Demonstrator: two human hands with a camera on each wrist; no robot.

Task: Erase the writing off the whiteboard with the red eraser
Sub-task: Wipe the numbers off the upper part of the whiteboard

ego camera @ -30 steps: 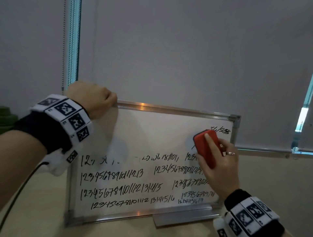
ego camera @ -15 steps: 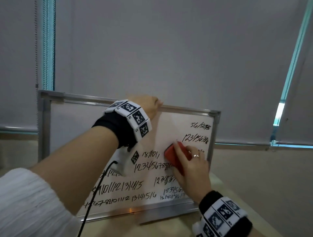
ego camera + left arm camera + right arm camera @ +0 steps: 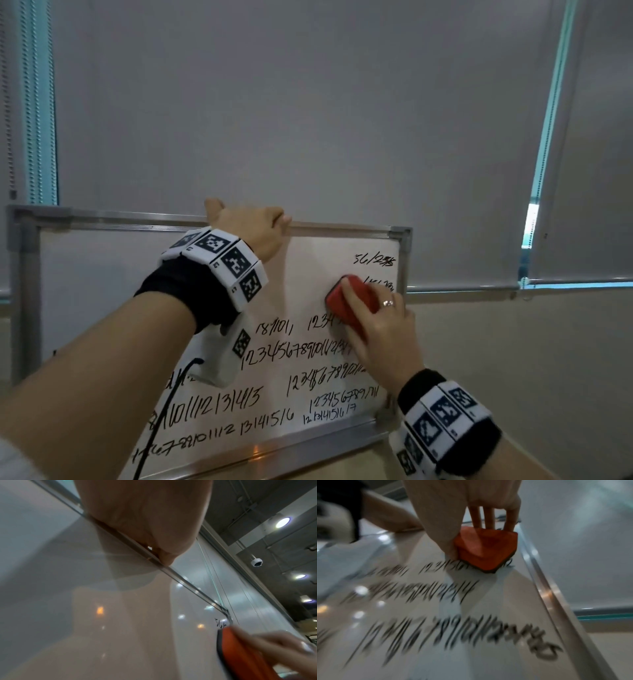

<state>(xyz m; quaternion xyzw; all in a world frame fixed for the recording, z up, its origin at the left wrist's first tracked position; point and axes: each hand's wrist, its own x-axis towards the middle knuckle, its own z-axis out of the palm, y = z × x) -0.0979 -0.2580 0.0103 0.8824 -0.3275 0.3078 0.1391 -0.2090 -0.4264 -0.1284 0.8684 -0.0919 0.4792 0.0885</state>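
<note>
A metal-framed whiteboard (image 3: 102, 281) stands upright, with rows of black handwritten numbers (image 3: 294, 353) over its lower and right parts. My left hand (image 3: 250, 229) grips the board's top rail (image 3: 180, 577) with curled fingers. My right hand (image 3: 380, 329) holds the red eraser (image 3: 346, 305) flat against the board near its right edge, just below the scrap "56/2" (image 3: 373, 262). In the right wrist view the fingers lie over the red eraser (image 3: 486, 547) and the thumb pinches its side; that view is motion-blurred. The red eraser (image 3: 240, 655) also shows in the left wrist view.
Grey roller blinds (image 3: 308, 120) hang behind the board, with a window sill (image 3: 513, 291) to the right. The board stands on a beige table (image 3: 342, 469). A black cable (image 3: 161, 421) hangs from my left wrist across the board's lower left.
The eraser has moved back up and to the right over the second row, part of which is gone. My left hand has slid right along the top rail as my head turned.
</note>
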